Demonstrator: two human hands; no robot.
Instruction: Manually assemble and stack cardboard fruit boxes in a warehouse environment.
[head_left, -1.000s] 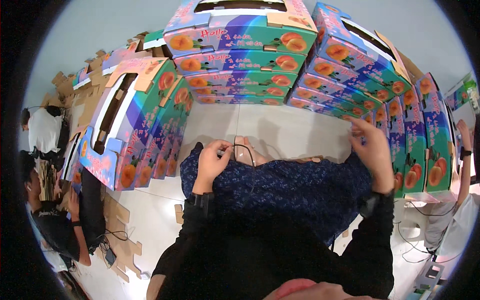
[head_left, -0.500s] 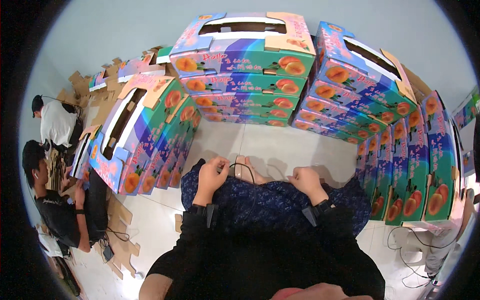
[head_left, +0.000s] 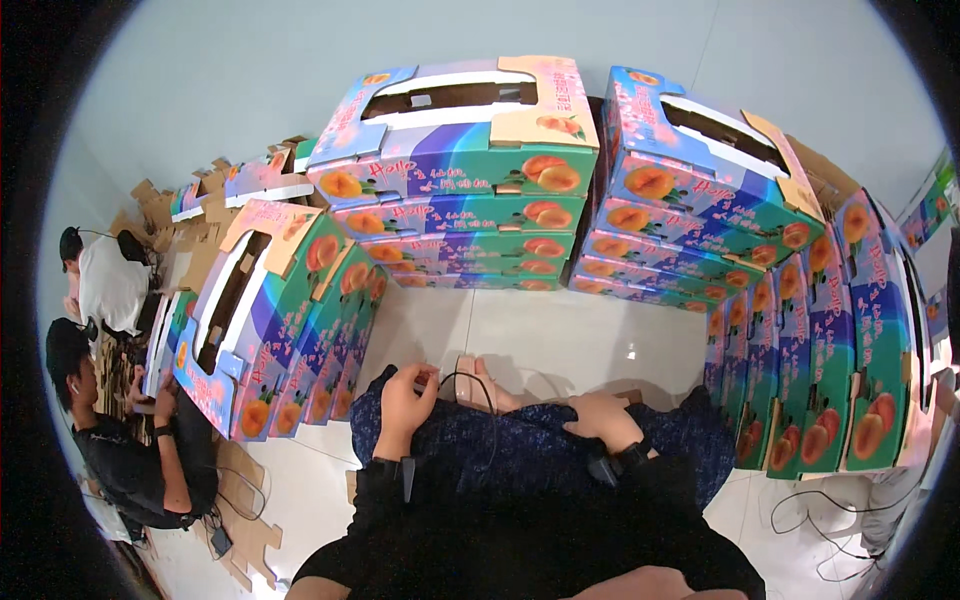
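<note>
My left hand [head_left: 408, 400] hovers at my left knee over the dark blue patterned cloth [head_left: 520, 425] across my lap. Its fingers curl in toward the thumb, and nothing shows in them. Just to its right a thin black cable [head_left: 484, 380] loops in front of my bare foot [head_left: 468, 372] and runs down over the cloth. My right hand [head_left: 604, 420] rests on the cloth by my right knee, back up. Its thumb lies apart from the loosely bent fingers, and it holds nothing that I can see. Both wrists wear dark bands.
Stacks of peach-printed cartons with top openings stand ahead: a middle stack [head_left: 450, 160], a right stack [head_left: 700, 180], a left row [head_left: 270, 320] and a far-right row [head_left: 820, 350]. Two people [head_left: 130, 440] sit at left by flattened cardboard [head_left: 240, 500]. A cable [head_left: 815, 510] lies at lower right.
The view has tilted, so the boxes sit lower in it. My right hand has come down onto the cloth and its fingers have loosened. My left hand stays near the knee.
</note>
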